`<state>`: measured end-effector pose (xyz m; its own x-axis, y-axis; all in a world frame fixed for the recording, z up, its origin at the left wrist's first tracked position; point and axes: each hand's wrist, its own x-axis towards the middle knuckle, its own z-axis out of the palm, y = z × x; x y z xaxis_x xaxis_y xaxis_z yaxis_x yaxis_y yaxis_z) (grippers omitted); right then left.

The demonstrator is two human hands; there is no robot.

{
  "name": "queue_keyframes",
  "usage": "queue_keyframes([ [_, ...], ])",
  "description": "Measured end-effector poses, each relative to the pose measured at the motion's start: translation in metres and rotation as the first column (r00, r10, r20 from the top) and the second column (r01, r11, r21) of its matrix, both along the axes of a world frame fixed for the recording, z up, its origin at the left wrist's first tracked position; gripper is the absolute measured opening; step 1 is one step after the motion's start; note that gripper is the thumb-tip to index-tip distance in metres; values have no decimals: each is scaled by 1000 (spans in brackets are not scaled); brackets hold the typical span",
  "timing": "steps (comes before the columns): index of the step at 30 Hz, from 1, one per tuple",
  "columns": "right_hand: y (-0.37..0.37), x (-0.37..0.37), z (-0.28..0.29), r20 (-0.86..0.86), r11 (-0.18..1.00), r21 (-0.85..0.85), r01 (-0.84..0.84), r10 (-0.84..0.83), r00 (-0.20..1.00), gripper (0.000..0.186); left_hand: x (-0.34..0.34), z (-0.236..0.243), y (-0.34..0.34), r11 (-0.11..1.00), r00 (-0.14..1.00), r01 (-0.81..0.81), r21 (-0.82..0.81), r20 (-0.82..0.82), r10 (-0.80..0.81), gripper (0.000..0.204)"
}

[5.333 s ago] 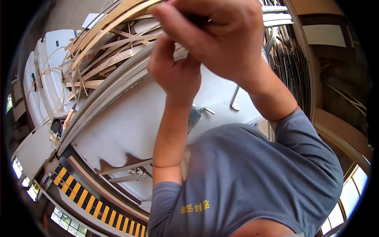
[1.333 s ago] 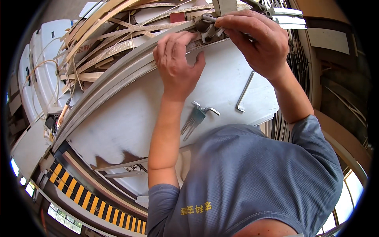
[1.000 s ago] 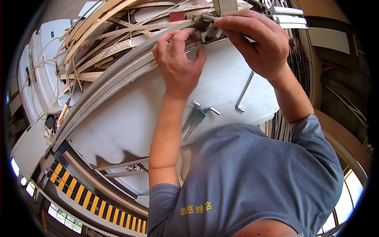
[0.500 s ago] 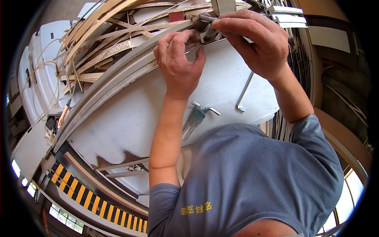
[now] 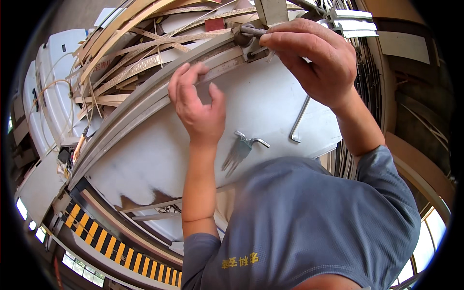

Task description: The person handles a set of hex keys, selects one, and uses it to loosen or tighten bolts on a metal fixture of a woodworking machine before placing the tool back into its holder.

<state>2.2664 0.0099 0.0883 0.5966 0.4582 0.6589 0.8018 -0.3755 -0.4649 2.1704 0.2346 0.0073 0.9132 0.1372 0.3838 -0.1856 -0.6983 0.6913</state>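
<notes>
My right hand [image 5: 314,60] is closed around a short dark metal handle [image 5: 247,31] at a clamp fitting on the far end of a long grey metal rail [image 5: 145,104]. The rail runs along the far edge of a white table top [image 5: 159,154]. My left hand [image 5: 198,108] lies flat against the rail a little to the left of the fitting. Its fingertips touch the rail's edge and it holds nothing. A wooden block [image 5: 270,9] stands just above the fitting.
A large L-shaped hex key [image 5: 299,118] and a fanned set of small hex keys [image 5: 240,149] lie on the table near my chest. Wood strips and offcuts [image 5: 135,43] are piled behind the rail. A black-and-yellow striped edge [image 5: 101,239] runs below.
My left hand has slid left along the rail, away from the fitting. My right hand has stayed on the handle, shifting only slightly.
</notes>
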Motion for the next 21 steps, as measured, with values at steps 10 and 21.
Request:
queue_keyframes([
  [10, -18, 4, 5, 24, 971, 108, -214, 213, 977, 24, 10, 16, -14, 986, 984, 141, 86, -122, -130, 33],
  [21, -22, -32, -20, -407, 983, 18, -181, 173, 897, 18, 2, 12, 3, 991, 992, 123, 54, -44, -121, 21],
])
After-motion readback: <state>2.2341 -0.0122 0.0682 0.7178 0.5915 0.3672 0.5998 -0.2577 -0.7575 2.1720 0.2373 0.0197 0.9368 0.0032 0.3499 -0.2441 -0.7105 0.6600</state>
